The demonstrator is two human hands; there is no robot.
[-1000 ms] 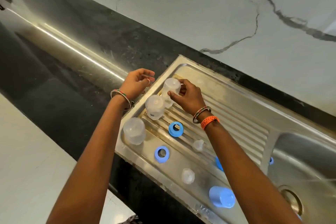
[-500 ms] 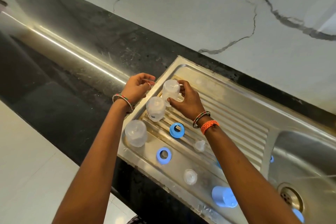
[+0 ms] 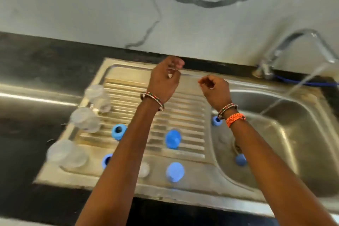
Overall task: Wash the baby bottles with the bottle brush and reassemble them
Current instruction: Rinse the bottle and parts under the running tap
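Three clear baby bottles stand upside down along the left of the steel drainboard (image 3: 185,113): one at the back (image 3: 98,98), one in the middle (image 3: 85,120), one at the front (image 3: 66,154). Two blue screw rings (image 3: 118,131) (image 3: 106,160), two blue caps (image 3: 173,138) (image 3: 175,171) and a clear teat (image 3: 144,169) lie on the board. My left hand (image 3: 165,80) and right hand (image 3: 214,90) hover over the board's back right, fingers loosely curled, holding nothing. The frame is blurred.
The sink basin (image 3: 297,145) lies to the right, with a blue ring (image 3: 216,120) at its left wall and a blue piece (image 3: 240,159) inside. The tap (image 3: 293,42) runs a water stream (image 3: 293,89) into the basin. Black counter surrounds the sink.
My right hand has let go of the bottle, which now stands at the back left of the board. Both hands have moved right toward the basin, and my view has swung right.
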